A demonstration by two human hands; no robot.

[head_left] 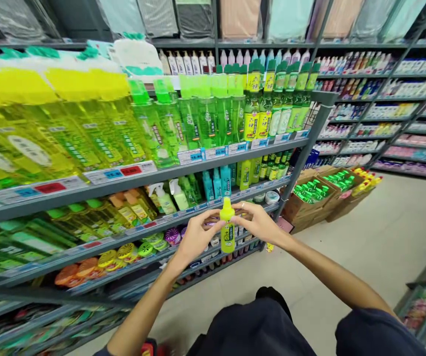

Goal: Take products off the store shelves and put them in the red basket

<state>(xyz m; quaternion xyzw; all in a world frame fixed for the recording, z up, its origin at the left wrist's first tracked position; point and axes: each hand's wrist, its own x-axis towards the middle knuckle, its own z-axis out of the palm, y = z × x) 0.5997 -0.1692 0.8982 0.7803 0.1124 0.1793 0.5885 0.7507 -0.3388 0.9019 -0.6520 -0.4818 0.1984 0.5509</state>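
A small yellow-green bottle [227, 230] with a yellow cap stands upright between my two hands, in front of the lower store shelves. My left hand [195, 237] pinches its left side with thumb and fingertips. My right hand [257, 222] grips it from the right, fingers curled toward the cap. Both forearms reach out from the bottom of the view.
A long grey shelf rack [198, 165] on the left carries rows of green and yellow bottles, spray bottles and round air fresheners. Open cardboard boxes [320, 198] of green bottles sit on the floor at the rack's end. More shelving lines the back and right.
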